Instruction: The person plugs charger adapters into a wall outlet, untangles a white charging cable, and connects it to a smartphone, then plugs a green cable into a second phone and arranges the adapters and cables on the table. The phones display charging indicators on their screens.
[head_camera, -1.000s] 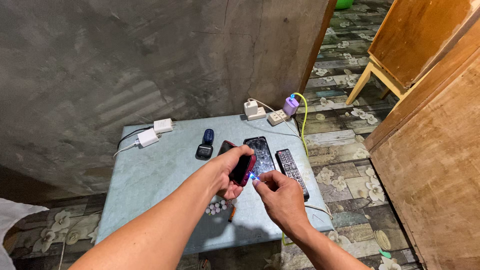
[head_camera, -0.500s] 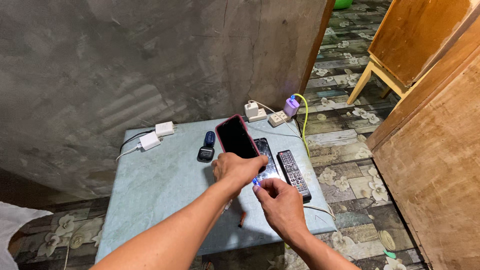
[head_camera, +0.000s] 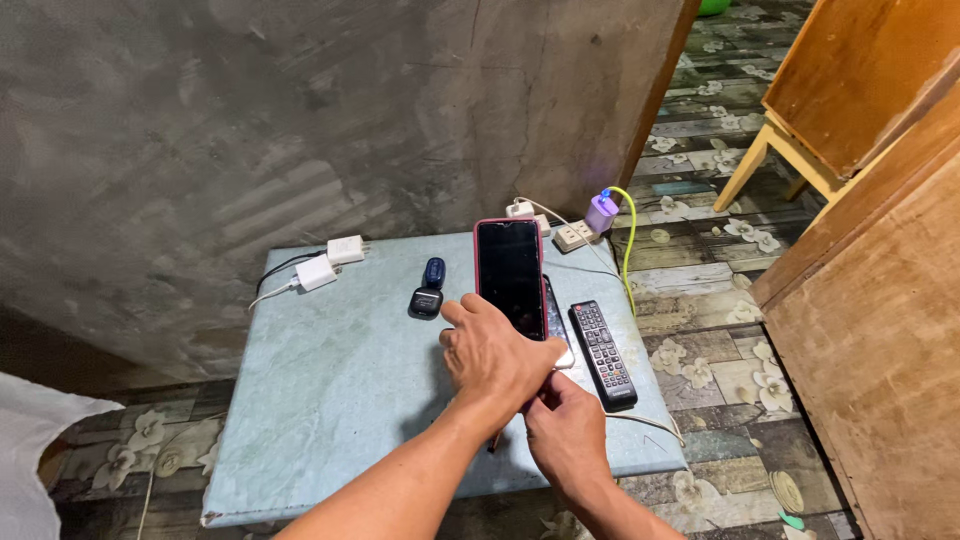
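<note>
My left hand grips the lower part of a phone in a red case and holds it upright over the pale blue table, dark screen facing me. My right hand is just below it, fingers pinched together at the phone's bottom edge. A thin white cable runs from that hand across the table's right corner. The cable's plug is hidden by my fingers.
A second phone and a black remote control lie flat to the right of my hands. A small dark blue device, two white chargers, a power strip with a purple adapter, and a wooden panel surround them.
My left hand has raised the red-cased phone from near flat to upright. My right hand has moved in under the phone's bottom edge, and the blue light at its fingertips no longer shows.
</note>
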